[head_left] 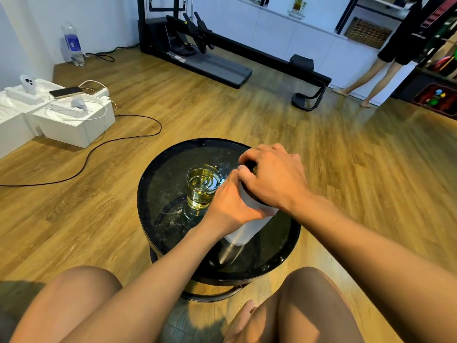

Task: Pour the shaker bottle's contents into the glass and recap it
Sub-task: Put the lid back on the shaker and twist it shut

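Observation:
A white shaker bottle (243, 231) stands upright on the round black glass table (158, 194), just right of centre. My left hand (230, 201) is wrapped around the bottle's upper body. My right hand (269, 177) covers its top, fingers closed on the dark cap (250, 165), most of which is hidden. Left of the bottle and close to my left hand stands a clear glass (203, 186) holding yellowish liquid.
White boxes (71, 122) with a phone and small devices sit on the wooden floor at left, with a black cable (103, 144) trailing nearby. A black exercise machine (210, 55) stands behind. Another person's legs (371, 78) show at far right. My knees flank the table.

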A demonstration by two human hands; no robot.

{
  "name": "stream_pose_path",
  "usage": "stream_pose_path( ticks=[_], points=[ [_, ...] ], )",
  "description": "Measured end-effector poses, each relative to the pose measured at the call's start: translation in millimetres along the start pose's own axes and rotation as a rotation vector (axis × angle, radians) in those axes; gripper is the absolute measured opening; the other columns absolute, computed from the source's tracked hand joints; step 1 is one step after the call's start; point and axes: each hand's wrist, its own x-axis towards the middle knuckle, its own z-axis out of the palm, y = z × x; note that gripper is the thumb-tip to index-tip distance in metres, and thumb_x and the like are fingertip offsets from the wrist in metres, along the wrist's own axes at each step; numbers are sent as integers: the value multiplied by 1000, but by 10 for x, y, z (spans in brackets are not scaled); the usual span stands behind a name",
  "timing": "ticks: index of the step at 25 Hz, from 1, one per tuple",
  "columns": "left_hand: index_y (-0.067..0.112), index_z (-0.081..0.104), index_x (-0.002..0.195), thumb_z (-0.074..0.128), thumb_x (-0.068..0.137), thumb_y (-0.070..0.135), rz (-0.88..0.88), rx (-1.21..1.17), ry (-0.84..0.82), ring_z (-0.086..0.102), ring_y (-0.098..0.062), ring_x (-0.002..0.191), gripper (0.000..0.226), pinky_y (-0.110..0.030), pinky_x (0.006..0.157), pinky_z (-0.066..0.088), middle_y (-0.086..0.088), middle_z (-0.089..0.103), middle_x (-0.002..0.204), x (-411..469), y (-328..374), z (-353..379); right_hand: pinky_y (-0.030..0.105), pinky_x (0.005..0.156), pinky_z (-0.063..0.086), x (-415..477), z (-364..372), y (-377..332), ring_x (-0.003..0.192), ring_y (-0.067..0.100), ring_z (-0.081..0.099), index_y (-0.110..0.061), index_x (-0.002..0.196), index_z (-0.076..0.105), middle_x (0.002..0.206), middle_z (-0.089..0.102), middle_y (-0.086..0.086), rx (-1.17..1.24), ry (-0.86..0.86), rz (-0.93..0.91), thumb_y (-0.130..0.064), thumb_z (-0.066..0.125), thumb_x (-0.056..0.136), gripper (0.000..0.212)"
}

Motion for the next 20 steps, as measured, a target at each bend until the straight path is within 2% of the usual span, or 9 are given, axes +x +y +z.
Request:
stream_pose_path(
  ticks=[2,4,6,9,10,13,15,18,20],
  points=[
    [13,47,135,94,64,37,6,-8,-9,59,-17,119,89,-33,96,51,-1,62,126,1,10,-6,44,83,34,103,-35,-12,112,20,48,-34,113,62,115,60,-7,58,-97,12,-60,42,88,42],
    [11,48,138,93,64,40,18,24,-14,58,-18,124,91,-35,101,50,-2,61,130,13,-4,-4,45,87,41,131,-151,102,110,19,53,-35,113,62,116,61,-7,72,-166,-195,-68,31,87,53],
    [12,51,133,93,63,41,18,31,-13,57,-15,123,87,-33,99,49,0,60,128,3,-8,-3,43,83,45,62,-134,189,105,20,58,-33,111,63,117,63,-6,-6,-129,-314,-63,25,90,53],
    [15,45,134,94,61,41,5,6,3,58,-13,115,91,-31,93,49,2,60,124,-11,2,-6,42,81,45,46,43,50,104,27,59,-27,112,63,114,64,0,-122,56,-65,-51,33,93,43],
    [15,44,135,94,61,42,1,-9,-2,58,-14,116,93,-32,94,50,1,61,124,-14,3,-7,44,83,45,88,53,7,105,28,59,-27,113,62,114,63,2,-92,29,14,-53,36,92,42],
    [11,50,133,92,64,42,21,36,-12,60,-19,119,86,-33,96,50,-3,63,123,-5,-1,-6,48,86,46,148,-117,121,108,26,58,-28,126,54,120,61,2,29,-122,-167,-67,26,90,60],
    [11,50,130,92,64,43,16,54,-9,59,-19,119,85,-34,98,50,-3,62,122,-2,-5,-3,46,83,47,44,-123,212,108,25,59,-26,129,50,120,62,2,-50,-107,-294,-64,16,92,64],
    [16,47,128,94,62,41,-8,17,-8,59,-17,116,85,-35,96,50,0,62,121,4,-8,-8,44,78,47,67,17,94,102,30,59,-21,117,52,112,61,6,-160,-11,-114,-59,23,95,53],
    [16,45,134,94,62,40,-5,13,-11,58,-17,119,89,-34,97,50,0,61,125,0,5,-6,48,85,47,158,-35,119,106,31,58,-22,121,51,117,61,7,-42,-108,-68,-67,26,91,59]
  ],
)
